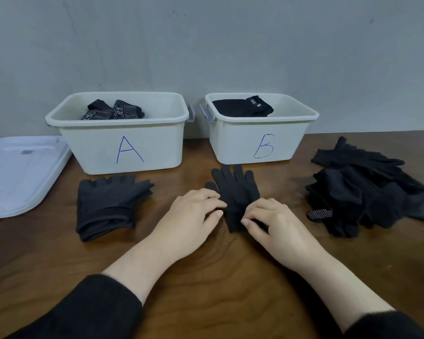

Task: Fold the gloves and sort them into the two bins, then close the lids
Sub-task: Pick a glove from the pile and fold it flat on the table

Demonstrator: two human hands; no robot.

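Note:
A black full-finger glove lies flat on the wooden table in front of bin B, fingers pointing away from me. My left hand touches its left edge near the cuff. My right hand pinches the cuff from the right side. Bin A, a white tub, holds patterned black gloves. Bin B holds a folded plain black glove. Both bins stand without lids.
White lids lie stacked at the far left of the table. A stack of dark fingerless gloves sits before bin A. A loose heap of black gloves lies at the right. A grey wall rises right behind the bins.

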